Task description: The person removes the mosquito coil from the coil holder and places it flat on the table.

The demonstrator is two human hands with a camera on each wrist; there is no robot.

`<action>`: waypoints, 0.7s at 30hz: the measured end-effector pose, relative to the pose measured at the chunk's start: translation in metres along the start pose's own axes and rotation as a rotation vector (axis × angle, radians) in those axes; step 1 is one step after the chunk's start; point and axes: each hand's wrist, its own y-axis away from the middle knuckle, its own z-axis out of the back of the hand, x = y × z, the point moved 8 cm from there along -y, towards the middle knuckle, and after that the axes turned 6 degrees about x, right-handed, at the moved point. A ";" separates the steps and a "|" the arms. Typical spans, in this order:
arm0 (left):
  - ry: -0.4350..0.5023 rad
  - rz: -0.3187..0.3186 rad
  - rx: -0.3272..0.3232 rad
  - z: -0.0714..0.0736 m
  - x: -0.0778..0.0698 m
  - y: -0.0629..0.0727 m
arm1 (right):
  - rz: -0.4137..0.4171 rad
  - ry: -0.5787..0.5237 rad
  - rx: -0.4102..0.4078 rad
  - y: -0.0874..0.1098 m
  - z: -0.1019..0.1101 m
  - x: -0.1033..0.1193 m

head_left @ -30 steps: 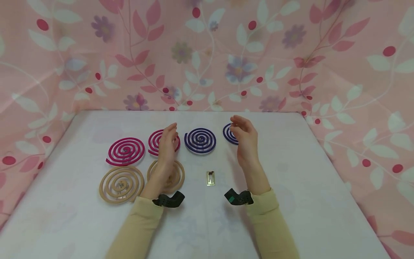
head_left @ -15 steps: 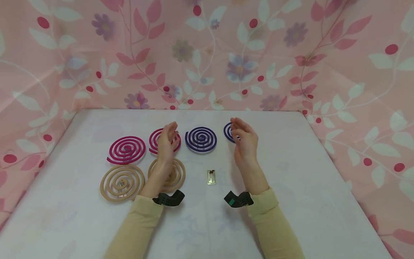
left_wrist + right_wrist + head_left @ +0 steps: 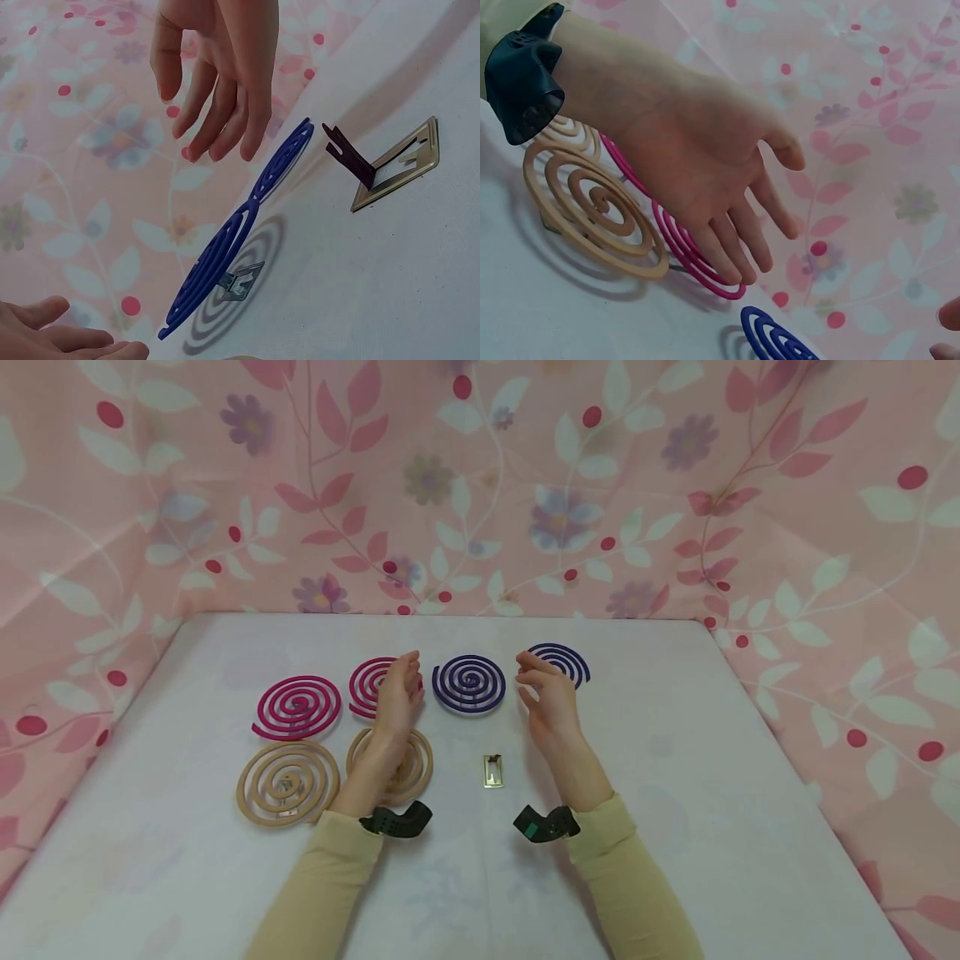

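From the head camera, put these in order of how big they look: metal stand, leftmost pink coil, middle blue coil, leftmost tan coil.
Largest to smallest, as they look there:
1. Leftmost tan coil
2. Leftmost pink coil
3. Middle blue coil
4. Metal stand

One pink coil [image 3: 365, 688] partly behind the left hand [image 3: 397, 700]
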 end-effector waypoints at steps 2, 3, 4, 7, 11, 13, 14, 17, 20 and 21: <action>0.019 0.007 -0.006 -0.001 0.002 0.000 | -0.025 0.018 0.007 -0.001 -0.001 -0.004; 0.026 0.009 -0.008 -0.001 0.002 -0.001 | -0.032 0.018 0.008 -0.001 -0.001 -0.006; 0.031 0.011 -0.010 -0.001 0.003 -0.001 | -0.036 0.024 0.009 -0.002 -0.002 -0.008; 0.036 0.013 -0.015 -0.001 0.006 -0.003 | -0.038 0.037 0.015 -0.003 -0.001 -0.010; 0.014 0.032 -0.016 0.000 0.009 -0.003 | -0.043 0.059 0.026 -0.006 0.001 -0.015; 0.004 0.041 -0.013 0.000 0.011 -0.003 | -0.051 0.067 0.033 -0.008 0.002 -0.018; -0.005 0.047 -0.009 0.000 0.012 -0.004 | -0.055 0.070 0.034 -0.009 0.003 -0.020; -0.022 0.051 -0.004 0.000 0.013 -0.005 | -0.066 0.079 0.046 -0.012 0.004 -0.026; -0.022 0.045 -0.010 0.000 0.015 -0.006 | -0.074 0.080 0.058 -0.015 0.003 -0.030; -0.019 0.042 -0.013 -0.001 0.015 -0.006 | -0.077 0.080 0.062 -0.015 0.003 -0.031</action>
